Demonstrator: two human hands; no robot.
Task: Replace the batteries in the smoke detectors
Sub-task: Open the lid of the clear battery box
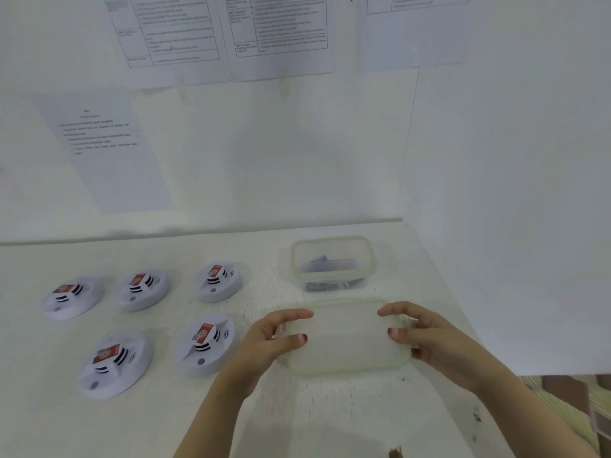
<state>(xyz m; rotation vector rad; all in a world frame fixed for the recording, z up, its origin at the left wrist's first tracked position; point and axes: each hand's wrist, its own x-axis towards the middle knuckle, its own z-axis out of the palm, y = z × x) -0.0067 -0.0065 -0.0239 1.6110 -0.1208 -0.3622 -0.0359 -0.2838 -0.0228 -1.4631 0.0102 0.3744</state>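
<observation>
Several white round smoke detectors with red labels lie on the white table, three in a back row [216, 281] and two nearer [205, 343]. A clear plastic box [333, 262] with a green-edged rim stands open at the back right, with dark batteries inside. Its translucent lid [347, 338] is in front of it, just above or on the table. My left hand [274, 338] grips the lid's left end with thumb and curled fingers. My right hand [420, 335] grips the lid's right end the same way.
White walls close the table off at the back and right, with printed paper sheets [112, 150] taped to the back wall. The table's right edge [489, 345] runs diagonally beside my right arm, with a patterned floor beyond.
</observation>
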